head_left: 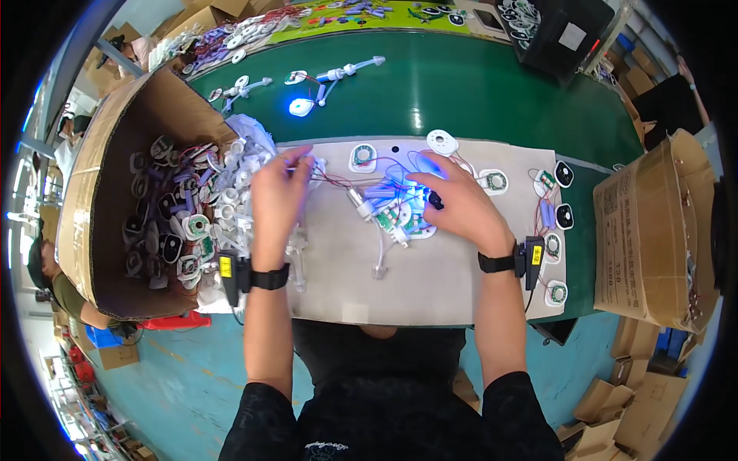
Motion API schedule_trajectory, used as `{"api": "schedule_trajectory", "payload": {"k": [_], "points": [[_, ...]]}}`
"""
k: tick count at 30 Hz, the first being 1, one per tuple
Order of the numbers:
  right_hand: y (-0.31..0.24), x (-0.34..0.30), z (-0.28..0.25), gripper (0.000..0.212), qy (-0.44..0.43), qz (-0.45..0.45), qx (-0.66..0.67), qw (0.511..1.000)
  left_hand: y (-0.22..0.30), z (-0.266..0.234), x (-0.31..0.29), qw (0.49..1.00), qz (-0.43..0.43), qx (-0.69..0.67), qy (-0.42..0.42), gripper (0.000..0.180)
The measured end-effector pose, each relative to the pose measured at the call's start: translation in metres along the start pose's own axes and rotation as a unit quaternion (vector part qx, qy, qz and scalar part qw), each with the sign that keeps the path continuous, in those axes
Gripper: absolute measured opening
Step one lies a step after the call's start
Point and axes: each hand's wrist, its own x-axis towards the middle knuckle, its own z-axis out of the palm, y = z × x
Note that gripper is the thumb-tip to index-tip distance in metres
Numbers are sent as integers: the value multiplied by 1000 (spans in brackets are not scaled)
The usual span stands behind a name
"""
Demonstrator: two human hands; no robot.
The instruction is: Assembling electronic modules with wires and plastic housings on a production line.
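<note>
My left hand [278, 192] is closed over the left side of the cardboard mat, fingertips pinched on a pale, blurred part with thin dark-red wires [332, 179] trailing right. My right hand [467, 201] curls around a blue-glowing part [419, 192], mostly hidden by the fingers; a small black piece [436, 200] shows at the fingertips. Beneath and beside it lies a pile of purple-blue battery cylinders [378, 192], wires and green circuit boards [390, 221]. A clear plastic tube piece [379, 265] lies below the pile, another [298, 265] beside my left wrist.
A cardboard box [81, 230] of loose wired parts stands left; another box [626, 230] is at right. White round modules [553, 247] line the mat's right side. A lit module [301, 107] and tube assemblies lie on the green table [461, 84]. A black bin [557, 38] stands far right.
</note>
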Motion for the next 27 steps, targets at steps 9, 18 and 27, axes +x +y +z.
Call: {"api": "schedule_trajectory", "payload": {"k": [9,18,27], "points": [[-8,4,-15,68,23,93,84,992,10,46,-6,953,190,218,88,17],[8,4,-22,59,65,111,128,983,24,58,-16,957,164,-4,-239,27],[-73,-30,-138,35,397,112,-38,910,15,57,-28,967,142,-9,-210,23]]}}
